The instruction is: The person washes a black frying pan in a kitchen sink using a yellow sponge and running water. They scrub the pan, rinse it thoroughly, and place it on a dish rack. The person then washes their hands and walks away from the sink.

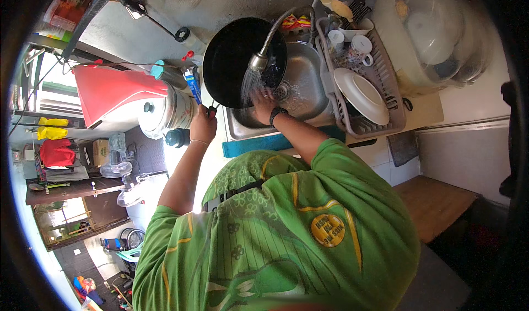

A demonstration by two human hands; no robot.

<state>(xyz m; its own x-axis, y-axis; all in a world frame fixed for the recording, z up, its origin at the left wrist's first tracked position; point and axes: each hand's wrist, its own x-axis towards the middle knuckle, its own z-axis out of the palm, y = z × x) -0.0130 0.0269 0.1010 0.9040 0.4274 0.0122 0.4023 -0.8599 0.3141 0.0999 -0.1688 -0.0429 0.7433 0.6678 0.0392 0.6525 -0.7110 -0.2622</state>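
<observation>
My left hand (203,125) grips the dark handle (212,111) of a large black frying pan (227,59), tilted over the left part of a steel sink (308,69). Water sprays from a flexible metal faucet (258,62) onto the pan's near right side. Under this spray is my right hand (263,104), with a black band on its wrist; its fingers are at the pan's rim beside the drain. Water and blur partly hide the fingertips, and whether they hold anything cannot be told.
Right of the sink stands a dish rack (351,131) with a white plate (361,96), mugs (362,44) and utensils. A teal cloth (248,147) lies along the sink's front edge. To the left are a blue-and-white tube (192,86), a dark-lidded container (175,138) and a large lidded pot (159,117).
</observation>
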